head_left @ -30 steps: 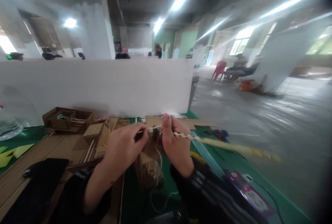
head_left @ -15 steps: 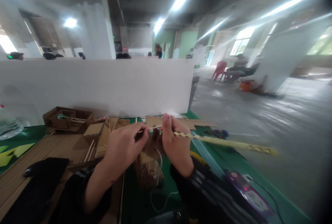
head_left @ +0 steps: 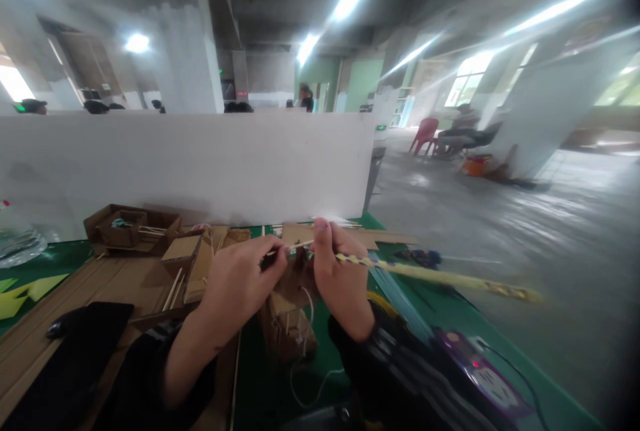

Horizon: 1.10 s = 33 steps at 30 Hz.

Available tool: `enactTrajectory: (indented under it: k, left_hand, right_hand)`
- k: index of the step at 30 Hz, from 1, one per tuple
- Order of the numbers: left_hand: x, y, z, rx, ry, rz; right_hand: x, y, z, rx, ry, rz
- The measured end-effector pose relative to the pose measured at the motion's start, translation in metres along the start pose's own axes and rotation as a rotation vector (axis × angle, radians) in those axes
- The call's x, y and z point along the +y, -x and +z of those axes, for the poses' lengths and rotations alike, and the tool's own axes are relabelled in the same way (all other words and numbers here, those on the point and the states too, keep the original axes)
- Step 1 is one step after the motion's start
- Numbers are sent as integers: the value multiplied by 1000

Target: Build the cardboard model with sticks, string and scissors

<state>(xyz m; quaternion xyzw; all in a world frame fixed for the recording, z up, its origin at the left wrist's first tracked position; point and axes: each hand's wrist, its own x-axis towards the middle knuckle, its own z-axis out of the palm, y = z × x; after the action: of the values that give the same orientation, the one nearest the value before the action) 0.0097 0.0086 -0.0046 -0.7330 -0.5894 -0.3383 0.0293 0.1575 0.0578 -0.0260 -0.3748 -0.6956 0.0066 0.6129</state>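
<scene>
A thin pale wooden stick (head_left: 301,244) runs between my two hands above the table. My left hand (head_left: 245,278) pinches its left end between thumb and fingertips. My right hand (head_left: 340,271) is closed around the stick with the thumb on top. Out of the right side of that hand extends a long yellow length (head_left: 425,272), banded like a spiral wrap near the fingers and blurred toward its far end. Whether it is one piece with the stick is hidden by my fingers. Below the hands stands a cardboard piece (head_left: 290,338) with a white cord (head_left: 311,311) hanging from it.
Cardboard boxes (head_left: 133,228), a black mouse pad (head_left: 75,364) with a mouse (head_left: 60,324) and yellow paper (head_left: 45,288) lie to the left. A purple power strip (head_left: 483,371) is on the green table (head_left: 540,364) at right. A white partition (head_left: 185,164) rises behind.
The yellow length's far end has shifted slightly to the right. Both hands keep nearly the same place and grip.
</scene>
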Motion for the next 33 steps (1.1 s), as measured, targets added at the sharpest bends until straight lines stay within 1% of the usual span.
enactTrajectory:
  k: [12, 16, 19, 21, 23, 25, 26, 27, 29, 30, 33]
  left_hand:
    - [-2, -1, 2, 3, -22, 17]
    - [-1, -1, 2, -1, -33, 9]
    - [0, 0, 3, 8, -23, -10]
    - [0, 1, 3, 50, 11, 18]
    - [0, 2, 4, 116, 40, 76]
    - [1, 3, 4, 185, 51, 132]
    - [1, 3, 4, 212, 53, 151]
    - [0, 3, 5, 232, 55, 166]
    - [0, 4, 7, 249, 63, 183]
    - [0, 4, 8, 244, 67, 181]
    - [0, 3, 12, 207, 80, 148]
  right_hand:
    - [-2, -1, 0, -8, -11, 15]
    - [-5, -2, -1, 5, -77, 73]
    - [-6, -8, -9, 2, -235, 146]
    - [-3, -12, -21, -28, -275, 203]
    - [7, -11, -38, -117, -183, 249]
    - [23, -2, -54, -262, 7, 263]
    - [33, 7, -61, -360, 96, 273]
    - [44, 17, -67, -486, 156, 290]
    - [65, 42, -72, -807, 242, 313]
    - [75, 55, -72, -873, 266, 315]
    - [96, 89, -62, -946, 349, 321]
